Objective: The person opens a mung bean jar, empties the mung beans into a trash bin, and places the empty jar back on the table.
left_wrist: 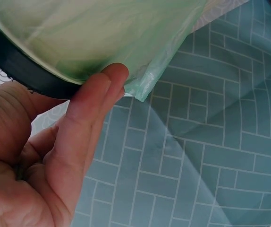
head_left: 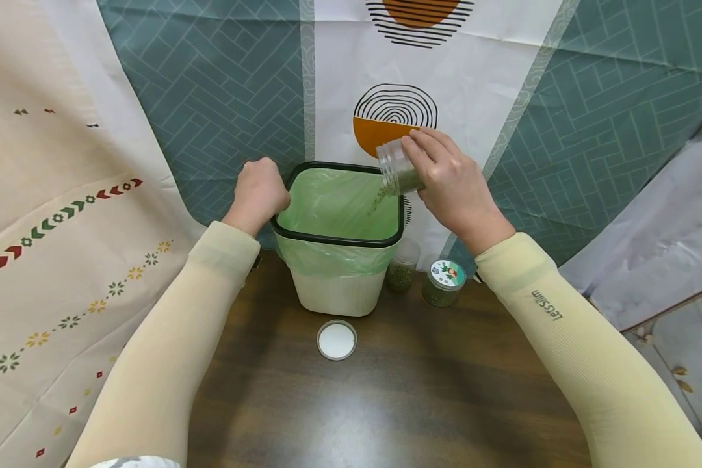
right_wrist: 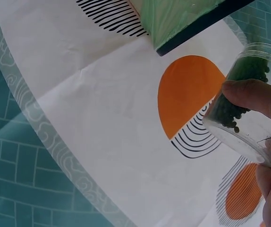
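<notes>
My left hand (head_left: 259, 190) grips the left side of the black rim (head_left: 339, 240) of a cream trash bin (head_left: 338, 296). In the left wrist view, its fingers (left_wrist: 76, 111) press against that rim where a green plastic liner (left_wrist: 147, 75) folds over. Above the bin's right side, my right hand (head_left: 452, 181) holds a clear plastic jar (head_left: 390, 159) tipped sideways, its open mouth towards the bin. Green granules (head_left: 378, 200) fall from the mouth into the lined bin. More dark green granules (right_wrist: 246, 71) lie along the jar's wall in the right wrist view.
Right of the bin on the brown table (head_left: 351, 403) stand a clear jar of green granules (head_left: 400, 274) and a similar jar with a labelled lid (head_left: 446, 273). A round white lid (head_left: 337, 341) lies in front. Patterned cloth (head_left: 228, 84) hangs behind the bin.
</notes>
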